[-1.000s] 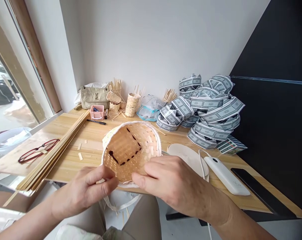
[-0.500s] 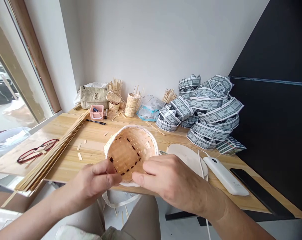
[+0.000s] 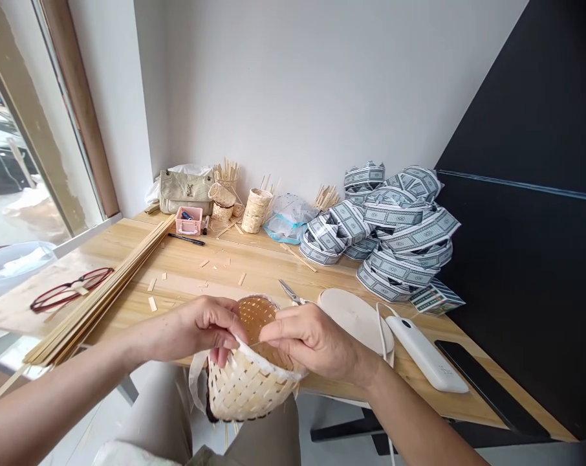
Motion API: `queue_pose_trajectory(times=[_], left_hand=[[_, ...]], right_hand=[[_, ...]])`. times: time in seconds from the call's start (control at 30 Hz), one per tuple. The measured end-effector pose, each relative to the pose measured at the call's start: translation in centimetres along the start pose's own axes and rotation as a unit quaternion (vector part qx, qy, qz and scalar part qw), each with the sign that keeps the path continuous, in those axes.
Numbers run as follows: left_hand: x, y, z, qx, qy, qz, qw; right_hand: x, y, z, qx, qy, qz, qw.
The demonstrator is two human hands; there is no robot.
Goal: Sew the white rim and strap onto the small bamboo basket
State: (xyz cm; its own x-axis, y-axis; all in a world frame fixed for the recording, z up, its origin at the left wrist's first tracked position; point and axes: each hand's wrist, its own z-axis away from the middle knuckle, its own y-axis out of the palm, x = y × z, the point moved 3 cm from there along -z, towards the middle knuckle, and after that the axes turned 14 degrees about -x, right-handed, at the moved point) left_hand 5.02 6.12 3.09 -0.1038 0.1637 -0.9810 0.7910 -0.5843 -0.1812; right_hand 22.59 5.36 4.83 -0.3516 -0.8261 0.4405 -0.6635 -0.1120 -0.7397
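A woven basket (image 3: 249,388) with a white-bound rim is tilted over my lap at the table's front edge, its outer weave facing me. My left hand (image 3: 213,327) pinches the rim on its left side, thumb outside. Over the opening, my right hand (image 3: 303,336) has its thumb and fingertips pressed together; a thin thread seems to run near them, but what they hold is too small to make out. A pale strip of cloth (image 3: 197,382) hangs at the basket's left side. Behind the right hand lie scissors (image 3: 293,294), partly hidden.
Bamboo strips (image 3: 99,291) and red glasses (image 3: 72,289) lie at the left. Along the back are a handbag (image 3: 186,192), a pink box (image 3: 189,221) and small baskets (image 3: 257,210). Patterned paper rings (image 3: 400,226), a white roll (image 3: 354,317) and a power bank (image 3: 426,353) are at the right.
The basket has come down and tipped, so its outer side now shows instead of its inside. My right hand has lifted off the rim. The scissors have come into view.
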Motion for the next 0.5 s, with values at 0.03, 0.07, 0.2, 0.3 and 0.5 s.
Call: queue_pose_trajectory(times=[0.03,0.07,0.2,0.3,0.5], left_hand=[[0.1,0.0,-0.1,0.001,0.006,-0.003,1.0],[0.1,0.0,-0.2,0.002,0.013,-0.007,1.0],[0.1,0.0,-0.1,0.01,0.039,-0.02,0.999],[-0.1,0.1,0.0,0.009,0.043,-0.033,0.999],[-0.3,0.4,0.0,0.002,0.064,-0.066,0.996]], right_hand=[[0.0,0.0,0.0,-0.007,0.002,-0.009,1.0],[0.0,0.1,0.0,-0.016,0.002,-0.016,1.0],[0.0,0.4,-0.1,-0.043,0.004,-0.032,0.999],[-0.1,0.8,0.0,-0.05,0.006,-0.045,0.998],[-0.1,1.4,0.1,-0.051,0.013,-0.058,0.997]])
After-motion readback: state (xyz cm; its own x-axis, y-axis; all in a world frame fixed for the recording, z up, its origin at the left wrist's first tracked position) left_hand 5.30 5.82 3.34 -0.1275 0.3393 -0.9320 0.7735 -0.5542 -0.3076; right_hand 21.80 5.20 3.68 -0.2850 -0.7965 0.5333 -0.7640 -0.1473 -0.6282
